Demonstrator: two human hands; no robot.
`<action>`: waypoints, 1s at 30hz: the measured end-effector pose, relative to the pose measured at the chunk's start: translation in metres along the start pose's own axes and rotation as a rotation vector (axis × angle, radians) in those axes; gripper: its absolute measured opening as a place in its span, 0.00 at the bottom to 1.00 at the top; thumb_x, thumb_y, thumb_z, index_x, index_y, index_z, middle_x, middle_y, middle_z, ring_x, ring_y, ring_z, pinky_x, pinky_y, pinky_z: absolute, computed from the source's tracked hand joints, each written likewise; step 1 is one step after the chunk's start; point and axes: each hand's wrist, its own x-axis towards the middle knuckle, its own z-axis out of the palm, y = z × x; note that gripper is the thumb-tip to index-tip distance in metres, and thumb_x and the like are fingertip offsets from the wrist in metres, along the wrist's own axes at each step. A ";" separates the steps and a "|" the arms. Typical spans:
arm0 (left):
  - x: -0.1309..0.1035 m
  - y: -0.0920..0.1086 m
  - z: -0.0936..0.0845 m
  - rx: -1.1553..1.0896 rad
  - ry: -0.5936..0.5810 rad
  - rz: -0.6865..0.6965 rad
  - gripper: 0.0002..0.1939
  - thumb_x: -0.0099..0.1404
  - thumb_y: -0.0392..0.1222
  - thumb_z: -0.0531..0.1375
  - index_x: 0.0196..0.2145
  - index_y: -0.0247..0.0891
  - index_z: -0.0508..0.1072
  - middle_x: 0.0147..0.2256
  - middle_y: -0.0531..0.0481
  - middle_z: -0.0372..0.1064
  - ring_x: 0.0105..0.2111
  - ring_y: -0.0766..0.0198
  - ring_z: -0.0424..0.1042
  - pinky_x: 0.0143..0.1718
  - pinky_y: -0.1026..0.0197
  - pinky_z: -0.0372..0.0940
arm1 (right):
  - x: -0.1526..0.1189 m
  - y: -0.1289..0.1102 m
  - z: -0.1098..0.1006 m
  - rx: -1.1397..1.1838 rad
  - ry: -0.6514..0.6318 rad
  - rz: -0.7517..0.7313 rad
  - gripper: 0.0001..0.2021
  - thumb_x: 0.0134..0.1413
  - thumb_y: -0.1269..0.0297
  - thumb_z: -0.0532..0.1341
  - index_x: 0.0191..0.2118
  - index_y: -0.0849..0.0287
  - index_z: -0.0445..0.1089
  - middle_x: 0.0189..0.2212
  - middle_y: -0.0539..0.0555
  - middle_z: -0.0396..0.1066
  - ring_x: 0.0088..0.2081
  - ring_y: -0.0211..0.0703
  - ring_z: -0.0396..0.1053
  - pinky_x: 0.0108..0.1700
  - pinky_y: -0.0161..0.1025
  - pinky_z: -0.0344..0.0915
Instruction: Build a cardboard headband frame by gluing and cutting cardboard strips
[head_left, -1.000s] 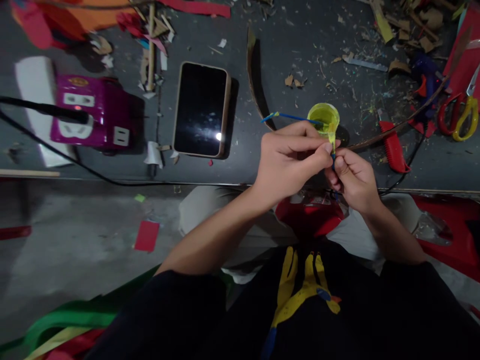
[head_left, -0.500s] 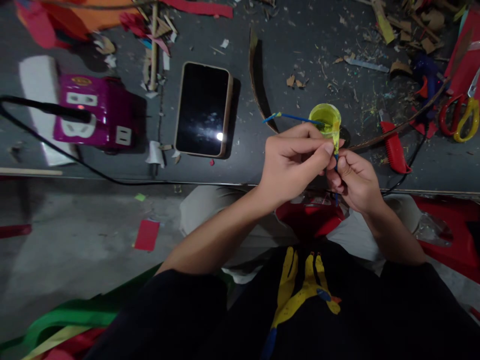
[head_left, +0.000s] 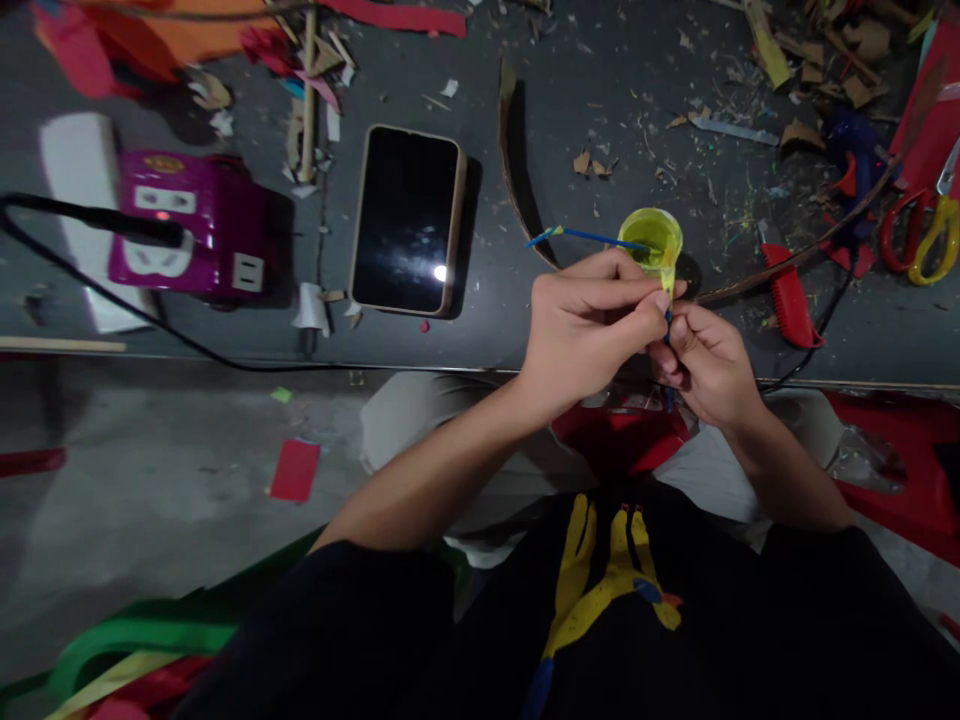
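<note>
Left hand [head_left: 577, 325]: we're pinching a slender yellow-blue strip [head_left: 667, 284] beside the round cup [head_left: 648, 218]
Right hand [head_left: 712, 360]: pinching its blue part

No text, brand or number can be read. The one mark that looks like a label is a small gold oval [head_left: 163, 162] on the far part of the purple power box [head_left: 219, 222], which stands to the left of the phone [head_left: 409, 215]; any lettering inside it is too small and blurred to make out. The phone's dark screen shows only a bright reflection.
</note>
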 end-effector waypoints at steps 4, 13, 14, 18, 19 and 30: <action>-0.001 0.001 0.001 -0.022 0.000 -0.002 0.12 0.64 0.38 0.64 0.22 0.41 0.79 0.23 0.56 0.67 0.24 0.75 0.67 0.33 0.66 0.73 | 0.000 0.000 0.000 0.062 -0.037 0.017 0.18 0.56 0.47 0.65 0.31 0.59 0.67 0.19 0.42 0.57 0.18 0.26 0.49 0.18 0.26 0.53; -0.002 0.000 0.000 -0.027 -0.017 0.046 0.11 0.65 0.35 0.62 0.26 0.43 0.81 0.23 0.57 0.67 0.25 0.74 0.68 0.36 0.64 0.74 | 0.001 -0.004 0.002 0.093 -0.041 0.060 0.21 0.53 0.46 0.66 0.28 0.58 0.63 0.19 0.42 0.57 0.17 0.25 0.48 0.18 0.25 0.51; -0.002 -0.001 0.000 -0.034 -0.018 0.051 0.12 0.65 0.34 0.62 0.26 0.43 0.81 0.23 0.57 0.67 0.25 0.74 0.68 0.37 0.64 0.74 | 0.000 -0.004 0.002 0.098 -0.039 0.058 0.20 0.53 0.47 0.66 0.28 0.59 0.63 0.19 0.42 0.57 0.17 0.25 0.48 0.18 0.25 0.51; -0.002 -0.001 0.001 -0.027 0.004 0.054 0.13 0.64 0.33 0.62 0.24 0.42 0.80 0.23 0.57 0.67 0.25 0.74 0.67 0.36 0.65 0.73 | 0.000 -0.003 0.001 0.125 -0.045 0.040 0.18 0.55 0.49 0.66 0.31 0.59 0.66 0.19 0.42 0.58 0.17 0.25 0.49 0.18 0.25 0.52; -0.003 -0.001 0.002 -0.014 0.009 0.045 0.12 0.63 0.33 0.62 0.24 0.42 0.80 0.23 0.56 0.67 0.25 0.74 0.67 0.34 0.66 0.72 | 0.000 -0.003 0.002 0.127 -0.048 0.044 0.18 0.55 0.49 0.66 0.31 0.59 0.66 0.19 0.42 0.57 0.17 0.25 0.48 0.18 0.25 0.51; -0.003 -0.002 0.001 0.004 -0.011 -0.007 0.08 0.65 0.40 0.64 0.29 0.42 0.81 0.25 0.54 0.72 0.28 0.70 0.71 0.33 0.64 0.71 | -0.001 -0.009 0.000 0.035 -0.012 0.039 0.20 0.54 0.45 0.65 0.30 0.57 0.64 0.19 0.41 0.55 0.17 0.26 0.48 0.17 0.26 0.52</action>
